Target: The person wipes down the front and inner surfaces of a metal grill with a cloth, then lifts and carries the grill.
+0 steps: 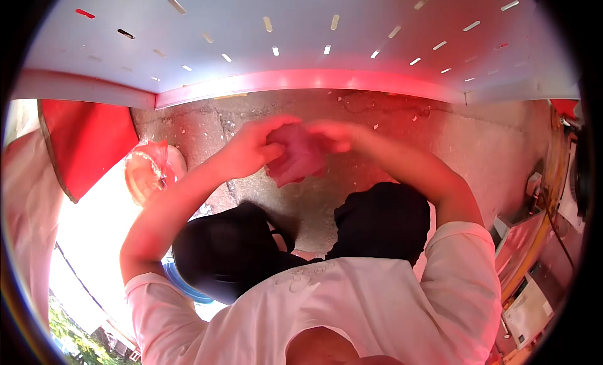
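My left hand [254, 150] is closed around a crumpled pinkish-purple cloth [295, 156], held above the floor between my knees. The cloth hangs in folds below the fingers. My right hand [336, 136] is at the cloth's upper right edge, its fingers bent against it and slightly blurred. Part of those fingertips is hidden by the cloth.
A grey slotted metal panel [301, 26] with a front lip spans the top. An orange-red plastic bag or basin [151, 170] and a red panel [88, 139] stand left. Something blue [182, 282] shows by my left leg. Boards and clutter [527, 308] line the right.
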A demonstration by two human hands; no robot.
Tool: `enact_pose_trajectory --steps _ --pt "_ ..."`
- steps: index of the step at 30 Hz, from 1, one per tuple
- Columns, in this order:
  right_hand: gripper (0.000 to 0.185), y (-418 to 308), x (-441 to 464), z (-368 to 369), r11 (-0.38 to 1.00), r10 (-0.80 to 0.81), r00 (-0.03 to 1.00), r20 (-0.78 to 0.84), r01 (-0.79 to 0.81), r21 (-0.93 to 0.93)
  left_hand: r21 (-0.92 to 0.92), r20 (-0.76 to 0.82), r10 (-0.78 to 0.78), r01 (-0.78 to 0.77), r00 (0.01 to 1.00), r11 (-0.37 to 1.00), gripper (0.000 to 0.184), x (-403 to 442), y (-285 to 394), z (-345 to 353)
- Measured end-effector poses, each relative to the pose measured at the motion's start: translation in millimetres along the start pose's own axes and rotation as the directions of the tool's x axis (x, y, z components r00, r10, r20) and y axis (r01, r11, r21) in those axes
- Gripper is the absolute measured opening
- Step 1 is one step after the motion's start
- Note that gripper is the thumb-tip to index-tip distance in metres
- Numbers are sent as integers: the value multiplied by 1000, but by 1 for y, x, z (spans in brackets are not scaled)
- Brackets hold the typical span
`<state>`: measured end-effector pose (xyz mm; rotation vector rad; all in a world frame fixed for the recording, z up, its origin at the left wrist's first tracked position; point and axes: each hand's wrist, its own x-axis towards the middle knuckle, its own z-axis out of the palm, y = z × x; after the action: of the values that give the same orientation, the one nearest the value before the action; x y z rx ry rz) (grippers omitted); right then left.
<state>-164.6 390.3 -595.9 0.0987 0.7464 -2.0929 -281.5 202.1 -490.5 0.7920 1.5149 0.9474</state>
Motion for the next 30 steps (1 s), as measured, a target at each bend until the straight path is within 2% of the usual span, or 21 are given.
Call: enact_pose_trajectory --steps 2,3,4,6,7,8,9,10,11,12,13,15,17,19,21,24,26,27,28,30 --pt "50 28 -25 1 916 -200 972 122 141 375 238 -18 212 -202 977 950 63 14 2 28" --pt "53 31 -38 8 881 -246 968 47 203 428 299 23 289 -282 957 911 64 21 5 37" --pt "56 34 -49 10 837 -287 957 -33 268 477 355 64 364 -362 929 862 66 29 8 45" --pt "56 61 -61 -13 852 -381 907 -179 420 313 327 213 450 -498 867 804 68 46 19 49" --pt "56 77 -67 -25 846 -432 868 -247 484 222 428 168 302 -345 938 835 66 52 26 45" --pt "52 95 -81 -35 783 -420 834 -358 532 322 519 108 148 -183 983 835 64 61 36 38" --pt "49 106 -92 -31 717 -435 772 -464 609 341 597 34 -4 -17 999 802 63 70 42 31" --pt "47 118 -104 -27 646 -444 698 -563 684 339 721 5 53 -40 999 691 61 82 23 22" --pt "45 120 -114 -9 583 -488 583 -649 772 256 827 -13 116 -55 993 560 60 96 -14 10" --pt "46 125 -122 -9 580 -508 518 -688 797 172 909 -23 188 -58 982 413 59 109 -37 3" --pt "46 130 -130 -8 577 -525 450 -722 812 86 924 -53 187 -23 981 381 58 118 -43 2" --pt "51 156 -141 -27 650 -553 433 -712 759 -43 947 -110 188 46 976 318 57 133 -54 1" --pt "53 178 -149 -35 643 -628 410 -662 753 -143 915 -136 213 41 968 401 57 146 -58 4" --pt "53 171 -151 -28 560 -624 458 -633 827 46 891 -151 224 34 963 452 55 154 -56 5" --pt "53 162 -150 -20 339 -543 589 -599 806 485 880 -148 221 27 964 474 51 160 -55 6" --pt "53 170 -150 -24 260 -561 592 -579 790 556 827 -124 328 -85 937 556 43 168 -68 -5" --pt "50 160 -152 -15 425 -473 619 -627 783 453 693 -93 301 -155 949 704 38 169 -74 -22" --pt "50 161 -153 -16 455 -456 621 -638 779 432 613 -73 289 -186 954 768 36 169 -68 -23" --pt "50 163 -154 -18 485 -439 622 -648 772 411 553 -143 224 -110 964 826 29 160 -57 -19" --pt "53 184 -153 -33 448 -460 621 -635 780 437 625 -123 343 -196 931 756 30 164 -72 -20"
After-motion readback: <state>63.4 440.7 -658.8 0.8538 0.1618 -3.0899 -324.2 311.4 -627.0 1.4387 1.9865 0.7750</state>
